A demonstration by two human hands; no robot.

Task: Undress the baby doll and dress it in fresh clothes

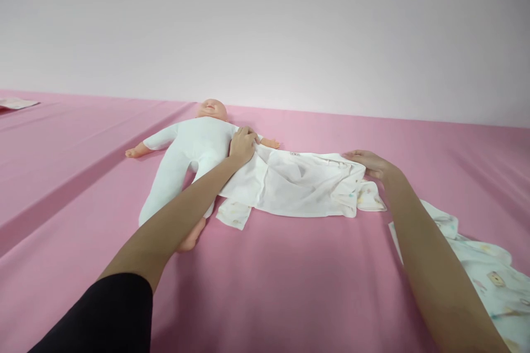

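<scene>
A small white baby shirt (306,185) lies spread on the pink sheet, its pale inner side up, with small printed sleeves showing below its left end and at its right end. My left hand (243,144) is closed on the shirt's upper left edge, beside the doll's arm. At the shirt's upper right corner, my right hand (368,164) has its fingers bent round the cloth edge. Left of the shirt a baby doll (202,138) in a white body suit lies on its back, head away from me. My left forearm hides part of its leg.
A second printed baby garment (492,276) lies at the lower right, partly behind my right forearm. A folded cloth (16,103) rests at the far left edge. The pink sheet (265,287) has shallow folds and reaches a pale wall (265,27) at the back.
</scene>
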